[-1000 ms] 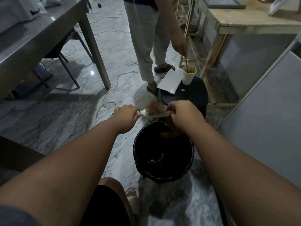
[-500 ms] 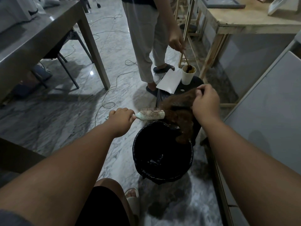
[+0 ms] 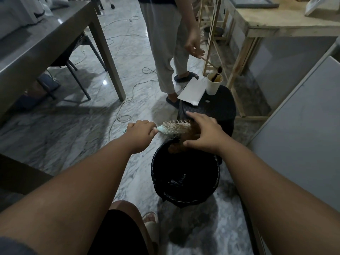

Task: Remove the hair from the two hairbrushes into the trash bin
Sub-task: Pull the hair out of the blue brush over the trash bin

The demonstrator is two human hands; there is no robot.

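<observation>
Hair removal from the first hairbrush is the step in hand, judged from the layout. The left hand, at centre frame, has its grip clamped round the pale green handle and holds the brush roughly level, bristles up, just beyond the far rim of the trash bin. The right hand arches over the far end of the brush head, fingers reaching across the bristles and thumb low. A clump of brown hair hangs beneath its palm, over the bin's far edge. Whether that grip is closed on the clump cannot be told, since the underside of the hand is hidden. Some strands lie among the bristles near the tip. The bin, black with a dark liner, stands on the floor at lower centre. A second hairbrush is not visible in this view. Behind the bin, right of centre, a dark stool carries a sheet of paper and a cup. The next move appears to call for drawing the clump clear of the bristle tips, carrying it over the bin opening rather than its rim, and releasing it there. The left hand should hold the brush steady against the pull.
</observation>
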